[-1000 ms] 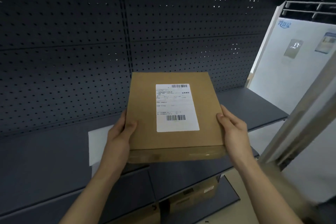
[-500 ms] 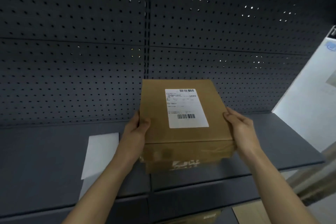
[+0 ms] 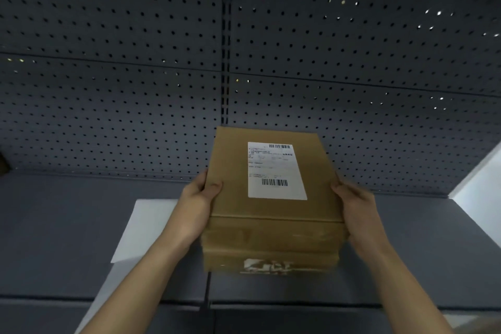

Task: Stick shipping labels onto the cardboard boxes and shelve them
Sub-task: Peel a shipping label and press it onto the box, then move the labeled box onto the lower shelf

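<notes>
A flat brown cardboard box [image 3: 320, 190] with a white shipping label [image 3: 275, 171] on its top is in the middle of the view, over the dark grey shelf [image 3: 54, 238]. It sits on top of a second cardboard box [image 3: 271, 260] that has a torn white patch on its front. My left hand [image 3: 196, 206] grips the upper box's left side, thumb on top. My right hand [image 3: 357, 209] grips its right side. Both boxes' undersides are hidden.
A white sheet of paper [image 3: 143, 228] lies on the shelf just left of the boxes, partly under my left forearm. A perforated dark back panel [image 3: 135, 62] rises behind the shelf. A pale wall [image 3: 479, 179] shows at the right.
The labelled box has moved forward over the shelf and now sits on the second box. My view has turned left, toward the shelf.
</notes>
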